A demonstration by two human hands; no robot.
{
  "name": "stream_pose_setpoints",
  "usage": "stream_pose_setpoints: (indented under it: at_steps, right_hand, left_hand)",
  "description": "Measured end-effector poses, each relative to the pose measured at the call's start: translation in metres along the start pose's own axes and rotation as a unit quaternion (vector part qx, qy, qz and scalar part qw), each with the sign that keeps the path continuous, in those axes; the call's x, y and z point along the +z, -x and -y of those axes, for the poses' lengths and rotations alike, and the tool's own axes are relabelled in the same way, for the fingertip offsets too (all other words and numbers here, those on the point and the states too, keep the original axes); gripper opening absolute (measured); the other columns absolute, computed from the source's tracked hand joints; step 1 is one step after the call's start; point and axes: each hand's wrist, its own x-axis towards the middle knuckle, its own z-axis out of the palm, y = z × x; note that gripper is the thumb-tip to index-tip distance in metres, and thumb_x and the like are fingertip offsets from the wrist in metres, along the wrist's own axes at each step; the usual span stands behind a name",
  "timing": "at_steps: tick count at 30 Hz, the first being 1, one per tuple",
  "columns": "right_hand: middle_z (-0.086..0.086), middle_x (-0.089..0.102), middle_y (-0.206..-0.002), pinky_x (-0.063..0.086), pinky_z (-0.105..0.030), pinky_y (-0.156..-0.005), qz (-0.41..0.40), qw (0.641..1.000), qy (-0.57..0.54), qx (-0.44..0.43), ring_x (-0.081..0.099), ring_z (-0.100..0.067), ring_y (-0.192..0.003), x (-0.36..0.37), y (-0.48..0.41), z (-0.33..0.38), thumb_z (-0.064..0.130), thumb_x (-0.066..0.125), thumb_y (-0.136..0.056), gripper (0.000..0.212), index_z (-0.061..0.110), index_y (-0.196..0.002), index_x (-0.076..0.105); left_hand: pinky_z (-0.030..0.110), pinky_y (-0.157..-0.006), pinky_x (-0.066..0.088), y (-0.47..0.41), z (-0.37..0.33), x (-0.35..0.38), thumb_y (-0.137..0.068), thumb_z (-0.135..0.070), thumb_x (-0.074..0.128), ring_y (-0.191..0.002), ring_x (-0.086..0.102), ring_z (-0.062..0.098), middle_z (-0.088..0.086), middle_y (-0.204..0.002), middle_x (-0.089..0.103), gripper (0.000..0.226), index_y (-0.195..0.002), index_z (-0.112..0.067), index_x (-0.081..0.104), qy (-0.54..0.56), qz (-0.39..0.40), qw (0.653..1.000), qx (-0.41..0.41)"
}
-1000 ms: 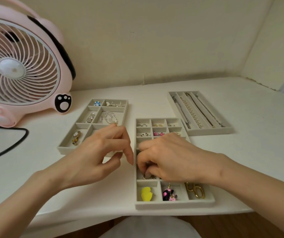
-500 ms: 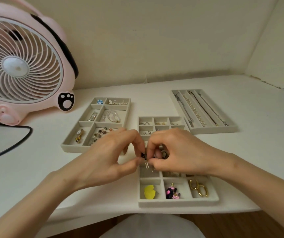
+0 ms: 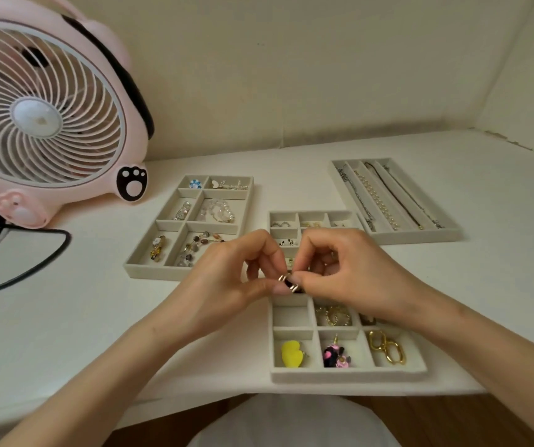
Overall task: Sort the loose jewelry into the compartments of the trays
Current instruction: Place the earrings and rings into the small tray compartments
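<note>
- Fingertips of the left hand [image 3: 227,285] and right hand [image 3: 355,275] pinch opposite ends of a small gold-hooped, black jewelry piece [image 3: 288,283], probably to untangle or fasten it.
- It is held just above the grey velvet grid tray [image 3: 349,376], near a bare compartment [image 3: 291,317], its likely destination.

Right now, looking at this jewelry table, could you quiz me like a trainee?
1. True or false: the yellow heart lies in the front-left compartment of the near tray.
2. The pearl strand lies in: A the long-slotted tray, or B the near tray?
3. How many hands pinch the small gold-and-black piece?
Key: 1 true; 2 A; 3 two, the left hand and the right hand.
</note>
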Motion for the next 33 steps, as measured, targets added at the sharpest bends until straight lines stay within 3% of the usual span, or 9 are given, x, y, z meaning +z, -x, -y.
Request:
stream_pose_setpoints:
  at_steps: [3,6,13,17,21,26,33]
  right_hand:
    - [0.002,0.062,-0.061,0.058,-0.035,-0.056,-0.016,1.0,-0.015,-0.005,0.062,-0.014,-0.055,-0.001,0.002,0.0,0.004,0.07,-0.08,0.013,0.015,-0.076,0.065]
    - [-0.008,0.065,-0.074,0.06,-0.034,-0.059,-0.026,1.0,-0.017,0.0,0.065,-0.02,-0.063,-0.003,0.005,0.002,0.003,0.069,-0.082,0.015,0.016,-0.089,0.071]
    - [0.002,0.068,-0.069,0.056,-0.021,-0.057,-0.055,0.998,0.031,0.024,0.065,-0.01,-0.054,-0.004,0.017,0.008,0.008,0.069,-0.082,0.012,0.019,-0.083,0.073]
    - [0.006,0.068,-0.072,0.05,-0.013,-0.057,-0.075,0.996,0.044,0.019,0.061,0.001,-0.058,-0.003,0.022,0.01,0.014,0.074,-0.079,0.008,0.022,-0.078,0.072]
    - [0.01,0.068,-0.074,0.045,-0.008,-0.057,-0.092,0.993,0.067,0.025,0.06,0.003,-0.062,-0.004,0.027,0.01,0.016,0.075,-0.078,0.008,0.024,-0.075,0.073]
    - [0.014,0.066,-0.071,0.043,-0.005,-0.059,-0.104,0.991,0.083,0.03,0.057,0.007,-0.064,0.002,0.031,0.008,0.016,0.075,-0.078,0.01,0.025,-0.073,0.073]
    - [0.016,0.066,-0.072,0.053,-0.027,-0.073,-0.137,0.982,0.122,0.036,0.06,-0.003,-0.071,0.011,0.033,0.006,0.021,0.075,-0.079,0.008,0.027,-0.074,0.072]
  left_hand:
    - [0.012,-0.058,0.033,0.0,-0.001,-0.001,-0.068,-0.024,0.078,-0.059,0.046,0.001,-0.012,-0.066,0.062,0.021,-0.079,-0.022,0.061,0.019,-0.017,1.0,-0.015]
    - [0.011,-0.055,0.031,0.002,-0.004,-0.003,-0.073,-0.011,0.075,-0.053,0.044,0.0,-0.007,-0.066,0.063,0.02,-0.086,-0.019,0.061,0.032,-0.038,0.999,-0.022]
    - [0.011,-0.059,0.034,0.01,-0.011,0.001,-0.079,-0.017,0.072,-0.064,0.053,0.007,-0.008,-0.068,0.066,0.006,-0.077,-0.022,0.068,-0.059,-0.075,0.995,-0.006]
    - [0.03,-0.065,0.045,0.015,-0.014,0.006,-0.079,-0.019,0.072,-0.067,0.055,0.006,-0.012,-0.074,0.066,0.008,-0.078,-0.025,0.067,-0.153,-0.086,0.984,0.022]
    - [0.03,-0.068,0.036,0.015,-0.021,0.014,-0.075,-0.023,0.075,-0.081,0.043,0.01,-0.01,-0.085,0.055,0.007,-0.074,-0.025,0.068,-0.254,-0.069,0.964,0.042]
    - [0.032,-0.07,0.039,0.013,-0.028,0.021,-0.076,-0.025,0.074,-0.081,0.047,0.015,-0.009,-0.079,0.052,0.005,-0.073,-0.022,0.071,-0.288,-0.046,0.956,0.015]
    - [0.033,-0.084,0.042,0.012,-0.04,0.024,-0.083,-0.028,0.065,-0.098,0.054,0.02,-0.007,-0.091,0.057,0.005,-0.086,-0.027,0.07,-0.374,0.007,0.925,-0.059]
